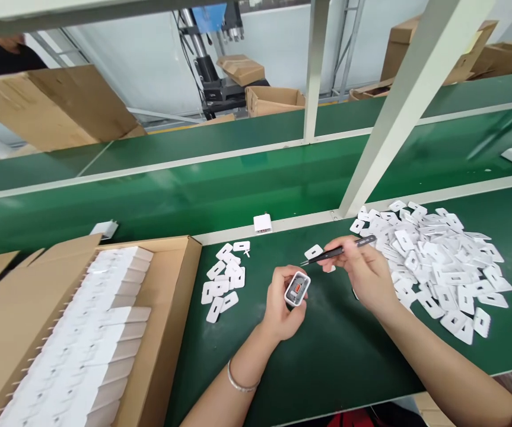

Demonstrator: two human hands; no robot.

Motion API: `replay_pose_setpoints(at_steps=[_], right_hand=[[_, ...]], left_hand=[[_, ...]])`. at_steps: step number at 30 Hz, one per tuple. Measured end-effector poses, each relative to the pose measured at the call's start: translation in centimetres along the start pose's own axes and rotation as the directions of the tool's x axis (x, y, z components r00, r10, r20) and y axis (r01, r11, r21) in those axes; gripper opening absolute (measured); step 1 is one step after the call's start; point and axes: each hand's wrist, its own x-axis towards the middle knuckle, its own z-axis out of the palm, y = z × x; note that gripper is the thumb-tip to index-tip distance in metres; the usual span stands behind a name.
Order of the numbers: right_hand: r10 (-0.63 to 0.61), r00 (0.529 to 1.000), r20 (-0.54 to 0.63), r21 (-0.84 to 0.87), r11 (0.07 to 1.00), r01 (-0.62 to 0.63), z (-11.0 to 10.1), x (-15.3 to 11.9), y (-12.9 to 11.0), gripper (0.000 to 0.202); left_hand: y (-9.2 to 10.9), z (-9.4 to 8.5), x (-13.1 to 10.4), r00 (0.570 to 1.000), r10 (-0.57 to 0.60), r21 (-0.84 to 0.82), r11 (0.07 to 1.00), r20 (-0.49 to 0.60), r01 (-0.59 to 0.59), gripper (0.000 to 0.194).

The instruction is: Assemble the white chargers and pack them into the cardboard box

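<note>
while the left hand [285, 305] is closed around a white case [298, 289] at the centre of the frame, its fingers wrap the sides and the open end faces the camera, with grey inside and a small orange part in the middle. a bracelet [241, 385] circles the left wrist. the right hand [369, 276], right of centre, is clamped on black tweezers [336, 252], pinched between thumb and fingers. their thin tip points left, just above the case in the frame; whether it touches cannot be told.

1 white plate [313, 252] with a slot lies on the green surface [327, 373], just beyond the tweezers. a large pile of plates [438, 261] spreads at the right of the frame, and a smaller pile [224, 284] lies left of centre.

at the lower left, a carton [169, 320] holds white chargers [82, 332] packed in rows, prongs showing along their left side. 1 charger [262, 223] stands on the ledge near the middle of the frame. at the upper left, a person in black [6, 56] is partly hidden behind a box [55, 107].
</note>
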Motion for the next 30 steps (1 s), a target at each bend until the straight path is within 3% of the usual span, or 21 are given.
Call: replay_pose_setpoints(at_steps=[3,11,17,30], right_hand=[[-0.022,0.998,0.066,-0.005,1.000,0.022,0.5,-0.6,-0.1,0.022],[-0.010,0.957,0.289,-0.081,0.996,0.035,0.8,-1.5,-0.5,0.014],[-0.063,0.956,0.288,-0.179,0.977,0.118,0.8,-1.6,-0.6,0.006],[-0.161,0.938,0.308,-0.248,0.938,0.243,1.0,-1.7,-0.5,0.013]], left_hand=[[-0.4,-0.2,-0.2,1.000,-0.018,-0.017,1.000,0.002,0.018,0.035],[0.2,0.0,-0.3,0.997,-0.076,-0.017,0.997,0.025,0.076,0.037],[0.9,0.2,-0.1,0.995,-0.101,0.057,0.993,-0.004,0.101,0.030],[1.9,0.4,0.7,0.999,-0.029,0.196,0.980,-0.040,0.036,0.028]])
